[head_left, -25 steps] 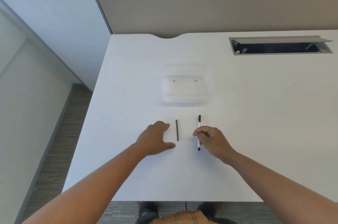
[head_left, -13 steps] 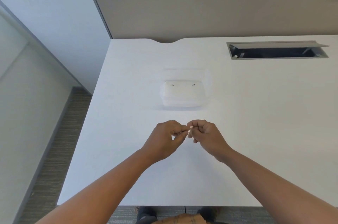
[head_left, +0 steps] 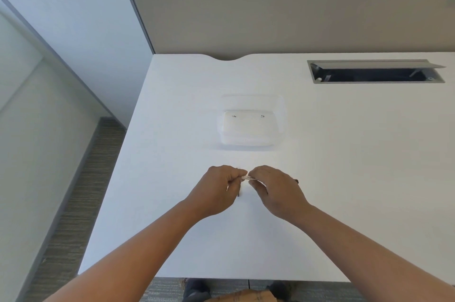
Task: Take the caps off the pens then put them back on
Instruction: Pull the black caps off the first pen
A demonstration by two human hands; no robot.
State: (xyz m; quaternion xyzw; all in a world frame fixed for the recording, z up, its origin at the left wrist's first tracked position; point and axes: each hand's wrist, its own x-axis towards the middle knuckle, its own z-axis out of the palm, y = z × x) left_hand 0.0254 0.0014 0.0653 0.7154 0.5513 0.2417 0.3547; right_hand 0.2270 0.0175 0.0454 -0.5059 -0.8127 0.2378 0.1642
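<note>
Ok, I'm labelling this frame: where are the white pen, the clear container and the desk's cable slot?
white pen (head_left: 245, 177), head view, barrel showing between the hands.
clear container (head_left: 248, 129), head view, middle of its lid.
cable slot (head_left: 376, 76), head view, dark opening.

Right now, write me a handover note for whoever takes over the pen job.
Left hand: pinches one end of the white pen, held just above the desk.
Right hand: grips the pen's other end; a dark tip sticks out past its knuckles.
Dark pen: lies on the desk under the hands; only its near end shows.
Clear plastic box: stands farther back on the desk, beyond the hands.
Done: cannot tell whether the white pen's cap is off yet; the fingers hide it.
Left: uncap both pens, then recap both.
</note>
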